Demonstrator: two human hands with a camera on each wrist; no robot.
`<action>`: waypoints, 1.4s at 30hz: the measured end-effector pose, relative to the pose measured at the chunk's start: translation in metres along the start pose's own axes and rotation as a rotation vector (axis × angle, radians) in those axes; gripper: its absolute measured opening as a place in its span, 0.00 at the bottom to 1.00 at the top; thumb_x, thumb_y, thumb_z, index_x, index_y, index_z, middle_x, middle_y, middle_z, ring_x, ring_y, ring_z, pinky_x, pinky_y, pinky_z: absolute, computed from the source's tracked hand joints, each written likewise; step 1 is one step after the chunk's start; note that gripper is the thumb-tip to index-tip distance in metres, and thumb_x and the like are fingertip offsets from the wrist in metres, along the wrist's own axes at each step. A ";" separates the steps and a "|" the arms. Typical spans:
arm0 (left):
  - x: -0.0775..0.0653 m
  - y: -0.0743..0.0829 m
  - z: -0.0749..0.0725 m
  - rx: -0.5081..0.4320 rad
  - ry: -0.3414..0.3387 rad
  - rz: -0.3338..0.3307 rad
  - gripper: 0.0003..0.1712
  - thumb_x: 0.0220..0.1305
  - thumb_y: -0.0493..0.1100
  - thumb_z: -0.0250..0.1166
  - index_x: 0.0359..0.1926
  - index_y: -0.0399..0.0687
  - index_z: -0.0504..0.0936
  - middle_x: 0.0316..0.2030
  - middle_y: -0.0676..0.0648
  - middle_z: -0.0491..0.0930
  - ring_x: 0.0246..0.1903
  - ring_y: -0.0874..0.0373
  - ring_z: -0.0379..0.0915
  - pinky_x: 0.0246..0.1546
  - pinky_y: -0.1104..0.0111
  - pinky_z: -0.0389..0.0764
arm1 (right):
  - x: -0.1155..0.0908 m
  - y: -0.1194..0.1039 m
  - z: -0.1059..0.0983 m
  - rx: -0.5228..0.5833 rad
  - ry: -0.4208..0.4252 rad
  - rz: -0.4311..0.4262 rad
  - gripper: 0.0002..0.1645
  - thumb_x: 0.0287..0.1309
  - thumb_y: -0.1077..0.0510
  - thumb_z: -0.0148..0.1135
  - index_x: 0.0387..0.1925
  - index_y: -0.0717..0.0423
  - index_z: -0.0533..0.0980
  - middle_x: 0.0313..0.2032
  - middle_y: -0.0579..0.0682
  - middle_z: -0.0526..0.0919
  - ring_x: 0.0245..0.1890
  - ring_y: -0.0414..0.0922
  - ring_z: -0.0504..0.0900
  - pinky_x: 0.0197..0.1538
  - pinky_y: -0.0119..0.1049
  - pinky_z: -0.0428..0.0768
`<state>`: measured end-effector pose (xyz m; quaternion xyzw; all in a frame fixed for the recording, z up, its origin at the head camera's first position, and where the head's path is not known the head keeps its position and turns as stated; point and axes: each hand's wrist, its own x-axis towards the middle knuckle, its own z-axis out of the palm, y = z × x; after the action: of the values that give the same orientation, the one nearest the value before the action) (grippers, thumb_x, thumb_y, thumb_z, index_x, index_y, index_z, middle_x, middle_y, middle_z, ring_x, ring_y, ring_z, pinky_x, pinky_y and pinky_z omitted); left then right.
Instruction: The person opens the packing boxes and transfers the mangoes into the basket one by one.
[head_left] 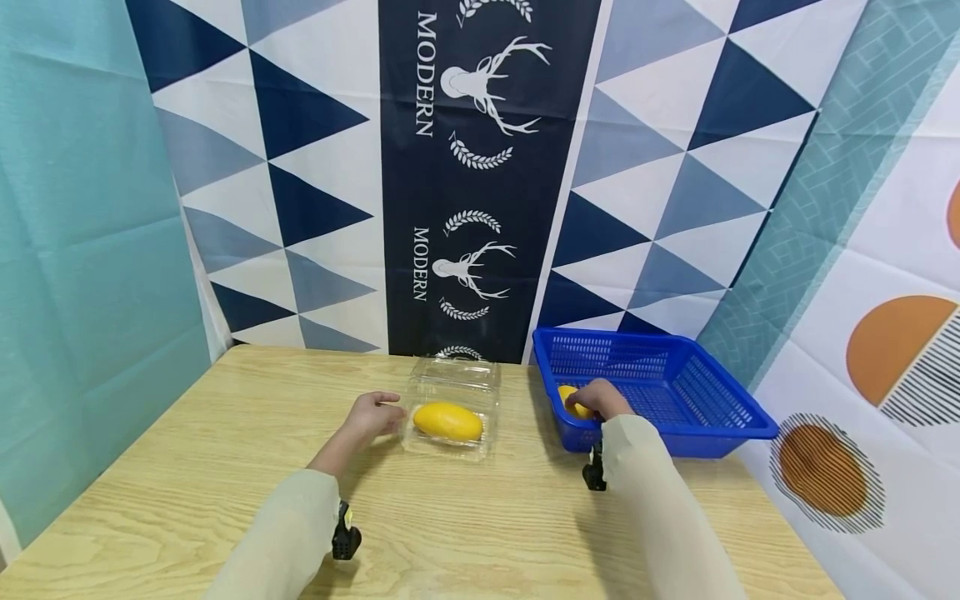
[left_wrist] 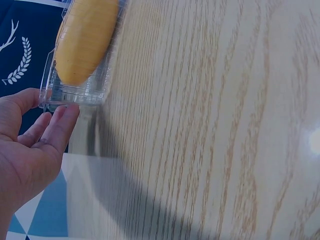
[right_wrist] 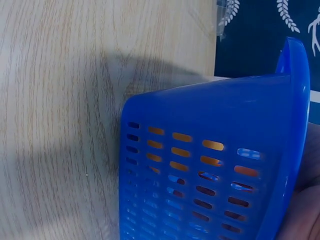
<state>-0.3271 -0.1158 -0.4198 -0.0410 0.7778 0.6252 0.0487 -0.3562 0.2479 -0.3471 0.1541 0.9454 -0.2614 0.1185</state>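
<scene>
A yellow mango (head_left: 447, 422) lies in a clear plastic container (head_left: 490, 406) whose lid stands raised at the back. At the container's left end is my left hand (head_left: 372, 415). In the left wrist view, its thumb and fairly straight fingertips touch the container's rim and end wall. My right hand (head_left: 602, 398) reaches over the near-left wall of a blue basket (head_left: 720, 435). Its curled fingers hold another yellow fruit (head_left: 581, 411), mango-like, partly hidden by the hand. In the right wrist view the basket wall (right_wrist: 210, 107) hides most of that fruit, and yellow shows through its slots.
Both things stand on a pale wood-grain table (head_left: 480, 525), the basket at the back right. Close behind hangs a patterned cloth (head_left: 472, 192), with a teal curtain (head_left: 97, 250) at the left. Each wrist carries a small black camera.
</scene>
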 end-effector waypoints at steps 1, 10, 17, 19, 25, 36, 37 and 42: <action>0.000 0.000 0.000 -0.002 -0.002 -0.001 0.26 0.62 0.34 0.57 0.61 0.31 0.67 0.47 0.35 0.75 0.37 0.52 0.76 0.43 0.62 0.83 | 0.001 0.001 0.000 0.001 0.003 -0.002 0.27 0.55 0.49 0.61 0.45 0.70 0.74 0.37 0.60 0.76 0.36 0.52 0.73 0.45 0.43 0.80; -0.001 0.000 0.000 -0.018 -0.001 0.000 0.26 0.61 0.33 0.58 0.60 0.29 0.67 0.44 0.35 0.77 0.36 0.53 0.76 0.40 0.65 0.84 | -0.001 0.007 -0.004 0.061 0.041 -0.040 0.38 0.55 0.45 0.62 0.54 0.74 0.68 0.52 0.69 0.73 0.47 0.61 0.74 0.49 0.52 0.79; 0.001 -0.001 0.000 -0.015 0.001 0.004 0.26 0.61 0.34 0.58 0.60 0.30 0.68 0.44 0.36 0.76 0.36 0.53 0.76 0.41 0.65 0.84 | -0.004 0.009 -0.008 0.143 0.081 -0.051 0.40 0.56 0.41 0.59 0.54 0.73 0.67 0.34 0.59 0.72 0.33 0.52 0.73 0.36 0.41 0.78; 0.001 -0.002 -0.001 -0.018 -0.001 0.005 0.26 0.61 0.33 0.58 0.60 0.30 0.68 0.43 0.36 0.76 0.36 0.54 0.76 0.41 0.65 0.84 | -0.003 0.009 -0.010 0.177 0.089 -0.061 0.34 0.57 0.40 0.58 0.46 0.69 0.70 0.23 0.51 0.66 0.23 0.46 0.67 0.27 0.35 0.71; 0.000 -0.003 -0.001 -0.030 -0.008 0.006 0.26 0.61 0.33 0.58 0.59 0.29 0.67 0.42 0.36 0.77 0.34 0.55 0.75 0.39 0.65 0.84 | -0.005 0.003 -0.013 0.331 0.089 -0.072 0.26 0.57 0.38 0.57 0.34 0.59 0.72 0.20 0.46 0.67 0.20 0.42 0.67 0.29 0.36 0.74; -0.002 0.000 0.000 -0.024 -0.005 0.010 0.26 0.60 0.34 0.59 0.59 0.29 0.67 0.41 0.36 0.78 0.36 0.52 0.76 0.38 0.66 0.84 | -0.014 -0.013 -0.018 0.521 0.070 -0.117 0.44 0.57 0.39 0.58 0.66 0.61 0.60 0.61 0.64 0.68 0.60 0.57 0.68 0.63 0.48 0.71; -0.002 0.000 0.000 -0.024 -0.005 0.008 0.26 0.60 0.34 0.59 0.59 0.29 0.67 0.42 0.36 0.77 0.36 0.52 0.76 0.38 0.66 0.84 | -0.015 -0.015 -0.019 0.532 0.074 -0.124 0.43 0.57 0.39 0.58 0.65 0.61 0.61 0.61 0.64 0.68 0.61 0.58 0.68 0.64 0.49 0.71; -0.003 0.000 0.001 -0.021 -0.007 -0.001 0.26 0.62 0.34 0.58 0.60 0.30 0.67 0.46 0.35 0.76 0.39 0.50 0.77 0.40 0.65 0.84 | -0.021 -0.021 -0.020 0.548 0.085 -0.175 0.41 0.58 0.40 0.58 0.65 0.60 0.61 0.62 0.63 0.68 0.62 0.57 0.68 0.64 0.49 0.70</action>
<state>-0.3240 -0.1152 -0.4196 -0.0397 0.7711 0.6334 0.0511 -0.3469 0.2361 -0.3145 0.1088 0.8534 -0.5097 0.0097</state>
